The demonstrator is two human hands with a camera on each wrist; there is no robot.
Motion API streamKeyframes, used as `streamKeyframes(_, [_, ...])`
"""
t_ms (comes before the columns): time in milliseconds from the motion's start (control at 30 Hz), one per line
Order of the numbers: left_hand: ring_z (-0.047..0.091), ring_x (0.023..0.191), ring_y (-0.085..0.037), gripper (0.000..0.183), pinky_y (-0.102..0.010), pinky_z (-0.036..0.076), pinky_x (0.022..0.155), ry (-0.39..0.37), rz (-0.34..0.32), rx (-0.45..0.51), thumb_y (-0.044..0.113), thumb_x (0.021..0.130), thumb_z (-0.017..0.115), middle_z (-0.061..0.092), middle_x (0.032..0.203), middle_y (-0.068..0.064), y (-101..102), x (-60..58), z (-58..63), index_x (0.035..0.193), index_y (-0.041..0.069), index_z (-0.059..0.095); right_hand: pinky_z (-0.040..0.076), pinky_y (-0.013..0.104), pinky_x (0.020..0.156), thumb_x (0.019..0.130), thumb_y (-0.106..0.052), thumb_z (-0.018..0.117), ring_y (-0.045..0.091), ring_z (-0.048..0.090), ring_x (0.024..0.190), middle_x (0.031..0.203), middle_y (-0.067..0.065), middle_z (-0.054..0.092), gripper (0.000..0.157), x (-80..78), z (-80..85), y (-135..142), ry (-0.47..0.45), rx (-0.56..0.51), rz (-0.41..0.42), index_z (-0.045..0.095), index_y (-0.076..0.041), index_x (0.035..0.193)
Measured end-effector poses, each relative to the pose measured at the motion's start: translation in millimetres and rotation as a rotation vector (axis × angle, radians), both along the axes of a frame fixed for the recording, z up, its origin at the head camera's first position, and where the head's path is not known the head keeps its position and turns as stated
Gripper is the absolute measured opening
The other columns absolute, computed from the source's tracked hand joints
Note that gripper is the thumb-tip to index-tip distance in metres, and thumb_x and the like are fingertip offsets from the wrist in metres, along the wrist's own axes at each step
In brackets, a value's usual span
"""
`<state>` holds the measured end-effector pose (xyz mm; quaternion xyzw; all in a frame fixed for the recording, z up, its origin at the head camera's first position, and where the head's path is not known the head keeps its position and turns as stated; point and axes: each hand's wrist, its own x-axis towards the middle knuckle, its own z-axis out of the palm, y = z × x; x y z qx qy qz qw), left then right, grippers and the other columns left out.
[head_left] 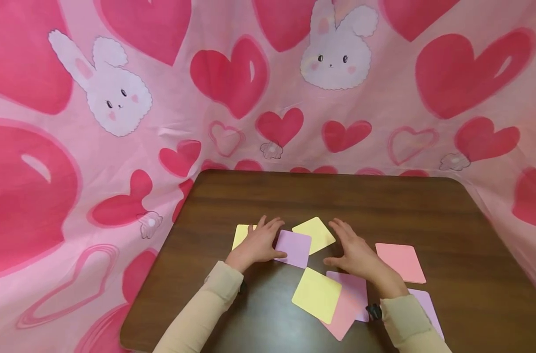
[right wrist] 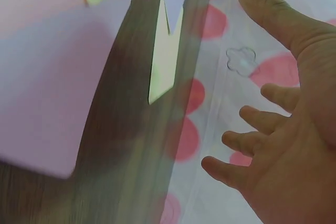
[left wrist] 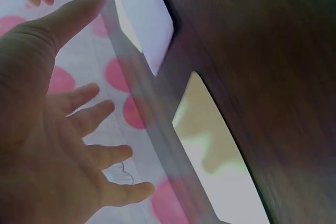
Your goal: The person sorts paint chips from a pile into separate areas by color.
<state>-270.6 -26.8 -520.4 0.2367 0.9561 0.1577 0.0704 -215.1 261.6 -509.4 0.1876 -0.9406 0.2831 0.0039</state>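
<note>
Square cards with rounded corners lie on a brown table. My left hand (head_left: 260, 242), fingers spread, hovers over a yellow card (head_left: 241, 236) at the left, beside a purple card (head_left: 294, 249). That purple card overlaps another yellow card (head_left: 316, 233). To its right is my right hand (head_left: 357, 255), also spread and holding nothing. Nearer me, a third yellow card (head_left: 316, 295) overlaps a pink card (head_left: 343, 316) and a purple card (head_left: 357, 291). In the left wrist view, the left hand's shadow falls on the yellow card (left wrist: 226, 171). Both wrist views show bare palms.
Right of my right hand lies a pink card (head_left: 401, 262), its edge looking thicker than one sheet. Another purple card (head_left: 430, 311) is partly behind the right sleeve. Pink cloth with hearts and rabbits (head_left: 356, 108) hangs behind the table (head_left: 453, 215).
</note>
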Motion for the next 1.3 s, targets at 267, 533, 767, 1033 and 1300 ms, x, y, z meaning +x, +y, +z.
streamKeyframes(267, [0.013,0.152,-0.044,0.105,-0.076,0.016,0.11,-0.099,-0.059,-0.087,0.043,0.068,0.091,0.031,0.164,-0.002,-4,-8.9,-2.3,0.156,0.02,0.039,0.035,0.072,0.102,0.075,-0.031,0.091,0.051,0.029,0.145,0.158,0.027,0.031,0.105,-9.5,-10.4,-32,-0.009,0.058,0.04,0.029,0.003,0.154])
streamKeyframes(533, [0.014,0.152,-0.045,0.1,-0.075,0.019,0.11,-0.114,-0.106,-0.125,0.038,0.069,0.092,0.033,0.163,0.0,3,-13.4,-7.4,0.154,0.022,0.041,0.027,0.074,0.106,0.073,-0.037,0.091,0.048,0.026,0.147,0.158,0.023,0.034,0.107,-14.3,-24.5,-54,-0.077,0.151,0.059,0.033,0.001,0.154])
streamKeyframes(767, [0.016,0.15,-0.049,0.097,-0.077,0.022,0.107,-0.104,-0.139,-0.149,0.032,0.069,0.094,0.033,0.163,0.0,8,-14.0,-8.1,0.152,0.022,0.044,0.025,0.075,0.107,0.071,-0.038,0.092,0.048,0.027,0.147,0.157,0.02,0.038,0.107,-16.9,-33.9,-59,-0.108,0.182,0.059,0.035,0.0,0.153])
streamKeyframes(1033, [0.02,0.149,-0.05,0.093,-0.077,0.02,0.108,-0.15,-0.125,-0.128,0.025,0.069,0.094,0.044,0.156,0.003,10,-11.5,-11.6,0.148,0.023,0.047,0.023,0.074,0.108,0.072,-0.037,0.092,0.048,0.028,0.147,0.154,0.02,0.043,0.105,-16.1,-36.1,-60,-0.123,0.192,0.063,0.036,0.001,0.152])
streamKeyframes(1300, [0.035,0.141,-0.04,0.085,-0.076,0.022,0.107,-0.127,-0.125,-0.119,0.024,0.067,0.095,0.051,0.149,0.004,13,-17.0,-10.5,0.141,0.022,0.054,0.022,0.073,0.109,0.073,-0.038,0.091,0.048,0.026,0.147,0.154,0.02,0.042,0.105,-20.8,-30.4,-62,-0.14,0.233,0.055,0.034,0.0,0.153])
